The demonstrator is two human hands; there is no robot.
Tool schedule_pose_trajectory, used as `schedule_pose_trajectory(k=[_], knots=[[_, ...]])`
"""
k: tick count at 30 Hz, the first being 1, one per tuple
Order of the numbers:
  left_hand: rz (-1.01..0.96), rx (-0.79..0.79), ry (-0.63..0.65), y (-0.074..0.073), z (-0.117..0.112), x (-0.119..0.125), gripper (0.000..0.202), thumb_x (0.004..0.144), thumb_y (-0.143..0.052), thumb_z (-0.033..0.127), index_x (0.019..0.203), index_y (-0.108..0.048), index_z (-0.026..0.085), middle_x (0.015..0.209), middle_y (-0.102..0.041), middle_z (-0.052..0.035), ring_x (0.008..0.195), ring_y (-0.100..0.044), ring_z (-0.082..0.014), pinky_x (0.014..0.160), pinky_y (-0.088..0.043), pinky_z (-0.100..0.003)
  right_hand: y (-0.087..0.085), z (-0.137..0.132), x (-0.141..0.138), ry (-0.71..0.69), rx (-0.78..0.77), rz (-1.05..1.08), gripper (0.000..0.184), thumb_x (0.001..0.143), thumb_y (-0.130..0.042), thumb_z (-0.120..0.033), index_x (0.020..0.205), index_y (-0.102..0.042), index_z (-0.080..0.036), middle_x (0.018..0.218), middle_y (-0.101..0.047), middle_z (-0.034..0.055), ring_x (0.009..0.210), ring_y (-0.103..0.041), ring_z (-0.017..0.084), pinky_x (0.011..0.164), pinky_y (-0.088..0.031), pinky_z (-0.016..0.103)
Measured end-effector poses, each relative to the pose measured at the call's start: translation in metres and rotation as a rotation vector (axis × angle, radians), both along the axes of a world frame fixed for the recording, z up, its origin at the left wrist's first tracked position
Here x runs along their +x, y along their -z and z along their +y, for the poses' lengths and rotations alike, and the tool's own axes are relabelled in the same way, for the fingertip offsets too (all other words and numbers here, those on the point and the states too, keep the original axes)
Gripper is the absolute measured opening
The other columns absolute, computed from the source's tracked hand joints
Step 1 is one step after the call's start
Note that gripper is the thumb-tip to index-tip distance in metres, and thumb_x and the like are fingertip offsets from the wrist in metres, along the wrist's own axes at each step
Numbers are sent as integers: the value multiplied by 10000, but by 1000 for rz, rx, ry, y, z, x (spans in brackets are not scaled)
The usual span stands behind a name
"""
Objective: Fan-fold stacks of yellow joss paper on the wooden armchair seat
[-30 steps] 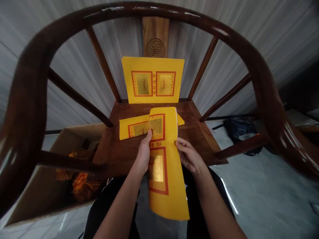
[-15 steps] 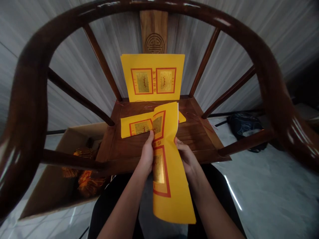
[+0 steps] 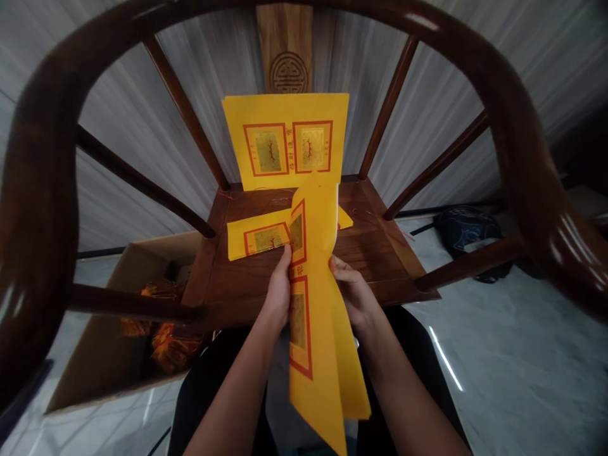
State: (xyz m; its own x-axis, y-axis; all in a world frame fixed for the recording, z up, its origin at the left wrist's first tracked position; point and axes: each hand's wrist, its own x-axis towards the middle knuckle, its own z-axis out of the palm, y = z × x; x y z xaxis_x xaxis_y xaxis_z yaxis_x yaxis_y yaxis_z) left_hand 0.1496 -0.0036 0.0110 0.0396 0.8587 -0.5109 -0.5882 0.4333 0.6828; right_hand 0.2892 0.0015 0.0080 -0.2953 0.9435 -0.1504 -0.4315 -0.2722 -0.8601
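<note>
While the held yellow paper (image 3: 319, 272) stands lengthwise between two bare hands, its near end, on the lap side of the fingers, has split into two flaps: half a second ago that end looked like one curved sheet, and now a pointed front flap parts from the layers behind it. That change suggests the layers are being worked separately around a bend at the pinched edge. Both forearms (image 3: 237, 399) come up over dark trousers (image 3: 206, 367) and converge on the paper. The left hand (image 3: 279, 288) is closed on the printed side, its thumb laid near the red frames; its other fingers are mostly hidden, so their spread cannot be told. The right hand (image 3: 354, 291) holds the opposite edge, thumb and forefinger narrow on a pinched-in waist, the remaining fingers curled beneath. Around and beyond the fingers spreads the wooden seat (image 3: 247, 285), and just past the left thumb lies a second yellow stack (image 3: 237, 237), partly behind the held paper, with one corner showing on the other side. Farther out, well to the left of the left fingers, orange bundles (image 3: 173, 351) sit in a cardboard box (image 3: 142, 259); a dark bag (image 3: 468, 231) is well to the right of the right fingers, on the floor (image 3: 513, 342). Straight beyond the fingertips, upright yellow sheets (image 3: 285, 107) with two red-framed gold panels (image 3: 268, 151) stand before the chair's carved back panel (image 3: 285, 38).
</note>
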Motion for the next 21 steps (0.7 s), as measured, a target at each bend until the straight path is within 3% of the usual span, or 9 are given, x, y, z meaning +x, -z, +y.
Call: schedule_pose_trajectory(k=[2,4,6,9,12,16,19,21], knots=[[104,55,-56,2,1,-6,582,939,-591,698,1134,-732,168,968,-795,-110,909,-763,-273,809,-617,-370,-3,4,9,-6,-77,22,332,732,-852,-524,801,-671,-254,833,-751,17,680,-654,197,681,-543,341],[384,180,-132,3,1,-13,537,954,-577,699,1134,-696,207,1053,-774,-95,1021,-730,-263,907,-574,-364,-4,10,20,73,-44,-97,330,787,-822,-535,838,-675,-244,842,-737,11,701,-630,186,662,-499,304],[774,293,-166,4,-1,-19,534,952,-586,706,1175,-647,224,1080,-735,-92,1071,-686,-270,985,-519,-389,-1,15,28,212,94,-327,327,856,-761,-554,874,-683,-236,857,-722,11,751,-618,191,679,-475,295],[1143,333,-31,4,-7,-17,648,931,-561,760,1246,-610,197,1110,-677,-127,1108,-623,-320,1068,-444,-485,5,18,27,357,344,-620,312,966,-639,-536,914,-659,-229,893,-707,24,830,-626,208,760,-477,313],[1230,315,117,2,-13,-7,774,873,-599,797,1317,-610,163,1245,-629,-181,1259,-526,-397,1157,-337,-573,6,14,13,363,521,-720,238,1035,-561,-453,978,-633,-233,944,-703,38,881,-650,217,828,-483,340],[1114,226,200,-11,-18,-2,894,787,-694,787,1461,-566,214,1320,-576,-185,1357,-442,-460,1178,-292,-616,-5,4,-3,377,714,-715,145,1048,-553,-351,1012,-656,-256,973,-677,37,894,-643,213,824,-495,350],[1111,251,211,-25,-22,-12,872,733,-782,693,1456,-589,245,1269,-596,-156,1325,-465,-453,1183,-290,-615,-16,-3,-6,393,804,-637,118,1039,-580,-320,1009,-686,-278,955,-671,28,875,-638,206,801,-505,349],[1139,295,180,-31,-26,-23,723,705,-826,583,1319,-676,232,1178,-641,-131,1260,-514,-435,1157,-334,-599,-20,-4,-5,419,751,-588,126,1034,-601,-343,994,-702,-280,948,-680,25,858,-635,202,775,-502,341]])
